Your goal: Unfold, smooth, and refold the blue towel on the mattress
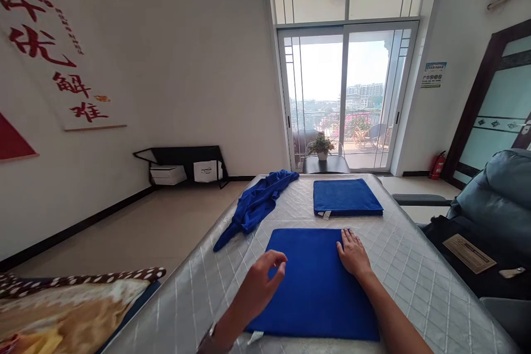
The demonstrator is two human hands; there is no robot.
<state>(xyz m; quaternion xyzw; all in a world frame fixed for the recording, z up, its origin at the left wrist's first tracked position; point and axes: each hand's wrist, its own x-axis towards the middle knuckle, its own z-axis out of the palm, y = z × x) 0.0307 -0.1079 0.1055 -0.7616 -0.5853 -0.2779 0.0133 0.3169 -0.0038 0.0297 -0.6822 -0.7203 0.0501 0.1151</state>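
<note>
A folded blue towel (317,293) lies flat on the table with a white tag at its near left edge. On the towel's far right corner my right hand (352,251) rests flat, its fingers stretched out. My left hand (265,276) is over the towel's left side, fingers loosely curled with a gap between thumb and forefinger, nothing in it. Whether it touches the cloth I cannot tell. Beyond, a stack of folded blue towels (347,196) sits with a white tag in front. A crumpled blue towel (259,202) lies along the table's far left edge.
The table has a silvery quilted cover (418,265). A grey-blue armchair (489,204) holding a dark bag stands right; a patterned blanket (83,304) is at lower left. Past the far end are a potted plant (322,146) and glass sliding doors (315,83).
</note>
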